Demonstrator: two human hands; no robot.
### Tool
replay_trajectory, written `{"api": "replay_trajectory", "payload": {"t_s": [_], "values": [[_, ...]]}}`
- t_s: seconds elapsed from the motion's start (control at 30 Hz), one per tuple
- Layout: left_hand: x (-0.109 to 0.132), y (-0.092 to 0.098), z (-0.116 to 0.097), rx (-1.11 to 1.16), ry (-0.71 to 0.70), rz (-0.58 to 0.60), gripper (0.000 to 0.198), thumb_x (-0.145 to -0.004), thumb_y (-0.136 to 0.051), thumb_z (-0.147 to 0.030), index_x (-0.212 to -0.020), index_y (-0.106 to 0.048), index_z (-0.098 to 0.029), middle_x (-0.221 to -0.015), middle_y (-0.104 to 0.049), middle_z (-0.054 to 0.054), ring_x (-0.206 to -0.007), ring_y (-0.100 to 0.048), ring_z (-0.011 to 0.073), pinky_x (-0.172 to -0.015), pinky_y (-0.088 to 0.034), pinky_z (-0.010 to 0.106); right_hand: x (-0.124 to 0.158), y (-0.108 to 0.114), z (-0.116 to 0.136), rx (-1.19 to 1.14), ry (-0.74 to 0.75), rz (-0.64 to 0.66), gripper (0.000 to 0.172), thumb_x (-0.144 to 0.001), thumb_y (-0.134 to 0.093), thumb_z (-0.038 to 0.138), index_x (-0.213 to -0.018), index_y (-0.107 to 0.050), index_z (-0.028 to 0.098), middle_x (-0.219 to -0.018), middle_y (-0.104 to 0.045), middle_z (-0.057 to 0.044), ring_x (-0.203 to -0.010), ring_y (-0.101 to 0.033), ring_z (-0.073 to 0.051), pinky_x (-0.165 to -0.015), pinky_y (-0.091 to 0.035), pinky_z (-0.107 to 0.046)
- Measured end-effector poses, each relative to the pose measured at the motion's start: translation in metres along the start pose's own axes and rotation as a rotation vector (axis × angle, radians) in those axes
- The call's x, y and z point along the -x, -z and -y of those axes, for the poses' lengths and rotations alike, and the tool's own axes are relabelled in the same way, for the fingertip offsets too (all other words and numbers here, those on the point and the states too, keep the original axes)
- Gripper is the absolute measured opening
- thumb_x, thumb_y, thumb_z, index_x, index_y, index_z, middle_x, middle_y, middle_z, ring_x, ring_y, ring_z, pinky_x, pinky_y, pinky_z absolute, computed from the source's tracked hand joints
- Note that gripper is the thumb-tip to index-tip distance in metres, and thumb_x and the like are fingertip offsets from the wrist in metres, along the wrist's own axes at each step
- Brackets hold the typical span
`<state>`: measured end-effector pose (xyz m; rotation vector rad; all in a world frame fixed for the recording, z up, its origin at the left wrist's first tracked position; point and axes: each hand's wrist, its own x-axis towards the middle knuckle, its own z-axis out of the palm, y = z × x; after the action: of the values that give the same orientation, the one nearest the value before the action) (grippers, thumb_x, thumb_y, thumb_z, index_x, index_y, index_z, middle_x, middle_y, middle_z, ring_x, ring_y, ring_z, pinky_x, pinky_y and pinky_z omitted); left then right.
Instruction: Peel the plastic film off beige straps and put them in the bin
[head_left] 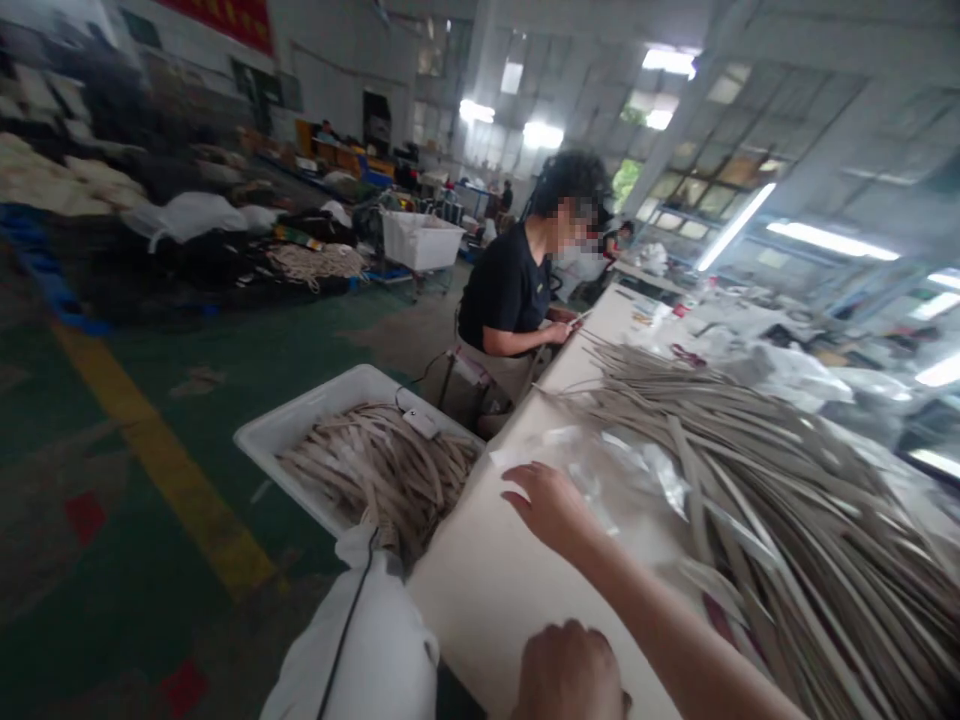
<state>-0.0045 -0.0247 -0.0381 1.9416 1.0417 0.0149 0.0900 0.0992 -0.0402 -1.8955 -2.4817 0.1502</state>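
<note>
My right hand reaches out over the pale tabletop, its fingers stretched and the thumb apart, with nothing seen in it. Beside its fingertips lies crumpled clear plastic; whether they touch I cannot tell. At the bottom edge, my left hand is closed with the knuckles up, near the table's surface. What it holds, if anything, is hidden. A large spread of long grey-beige strips covers the right part of the table, beyond my right forearm.
Left of the table stands a white bin full of beige strips, a small white box on top. A white bulky thing with a black cord is in front. A seated person works at the table's far side.
</note>
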Motion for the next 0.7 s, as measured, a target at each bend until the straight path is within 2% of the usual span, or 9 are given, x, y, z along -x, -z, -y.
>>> {"api": "replay_trajectory", "payload": {"t_s": [0.07,0.13,0.2,0.27,0.33,0.43,0.5,0.6,0.7], "values": [[0.001,-0.001,-0.003,-0.067,0.06,-0.013,0.026,-0.087,-0.062,-0.014,-0.112,-0.068,-0.01,-0.113,-0.066,0.02,-0.108,-0.063,0.0376,-0.094,-0.051,0.053,0.064,-0.007,-0.045,0.007,-0.201,-0.126,0.035,-0.096,-0.048,0.022,-0.127,-0.062,0.011,-0.13,-0.063,-0.017,-0.121,-0.058,-0.028,-0.105,-0.044,-0.041],[0.003,-0.005,0.0,-0.131,0.024,-0.059,0.029,-0.091,-0.053,-0.013,-0.117,-0.066,-0.012,-0.117,-0.066,0.017,-0.112,-0.061,0.0358,-0.098,-0.049,0.051,0.114,-0.026,-0.086,-0.045,-0.429,-0.286,0.038,-0.092,-0.051,0.025,-0.124,-0.062,0.008,-0.12,-0.067,-0.019,-0.113,-0.062,-0.03,-0.1,-0.047,-0.045],[0.002,-0.01,0.007,-0.177,-0.046,-0.094,0.027,-0.093,-0.05,-0.017,-0.115,-0.066,-0.012,-0.114,-0.067,0.017,-0.11,-0.063,0.035,-0.097,-0.049,0.05,0.141,-0.048,-0.114,-0.156,-0.526,-0.357,0.047,-0.088,-0.058,0.034,-0.125,-0.06,0.006,-0.106,-0.071,-0.018,-0.096,-0.067,-0.029,-0.088,-0.052,-0.043],[-0.004,-0.015,0.013,-0.205,-0.074,-0.124,0.023,-0.093,-0.053,-0.021,-0.108,-0.068,-0.013,-0.107,-0.069,0.016,-0.104,-0.065,0.0338,-0.093,-0.051,0.046,0.143,-0.066,-0.127,-0.219,-0.531,-0.385,0.051,-0.085,-0.062,0.038,-0.126,-0.06,0.007,-0.101,-0.071,-0.016,-0.09,-0.067,-0.028,-0.085,-0.051,-0.04],[-0.012,-0.016,0.017,-0.222,-0.078,-0.16,0.019,-0.091,-0.055,-0.021,-0.101,-0.069,-0.013,-0.101,-0.07,0.015,-0.1,-0.067,0.0325,-0.088,-0.052,0.042,0.127,-0.074,-0.128,-0.235,-0.509,-0.417,0.043,-0.085,-0.062,0.035,-0.12,-0.063,0.01,-0.105,-0.069,-0.015,-0.096,-0.064,-0.026,-0.089,-0.048,-0.037],[-0.022,-0.013,0.019,-0.225,-0.078,-0.232,0.017,-0.089,-0.053,-0.015,-0.094,-0.069,-0.013,-0.099,-0.071,0.015,-0.097,-0.068,0.0315,-0.085,-0.051,0.039,0.097,-0.07,-0.121,-0.27,-0.497,-0.474,0.019,-0.088,-0.052,0.023,-0.095,-0.068,0.015,-0.1,-0.066,-0.012,-0.093,-0.06,-0.022,-0.084,-0.045,-0.031],[-0.027,-0.008,0.019,-0.23,-0.067,-0.279,0.016,-0.09,-0.052,-0.014,-0.093,-0.068,-0.013,-0.098,-0.07,0.016,-0.097,-0.068,0.0312,-0.083,-0.05,0.039,0.09,-0.061,-0.114,-0.299,-0.49,-0.493,0.019,-0.088,-0.046,0.017,-0.08,-0.064,0.015,-0.089,-0.063,-0.01,-0.084,-0.057,-0.02,-0.077,-0.043,-0.028],[-0.034,-0.002,0.019,-0.107,-0.054,-0.36,0.013,-0.092,-0.053,-0.019,-0.094,-0.065,-0.013,-0.101,-0.069,0.015,-0.1,-0.066,0.0298,-0.085,-0.048,0.038,0.112,-0.047,-0.094,-0.354,-0.422,-0.475,0.019,-0.087,-0.046,0.015,-0.072,-0.057,0.016,-0.078,-0.058,-0.006,-0.074,-0.052,-0.017,-0.069,-0.039,-0.027],[-0.04,-0.003,0.016,0.42,0.011,-0.29,0.024,-0.096,-0.052,-0.035,-0.09,-0.06,-0.013,-0.095,-0.068,0.014,-0.093,-0.066,0.0264,-0.083,-0.049,0.036,0.163,-0.04,-0.058,-0.441,-0.32,-0.38,0.019,-0.086,-0.053,0.019,-0.067,-0.054,0.017,-0.064,-0.053,0.001,-0.062,-0.047,-0.012,-0.061,-0.035,-0.023]]}}
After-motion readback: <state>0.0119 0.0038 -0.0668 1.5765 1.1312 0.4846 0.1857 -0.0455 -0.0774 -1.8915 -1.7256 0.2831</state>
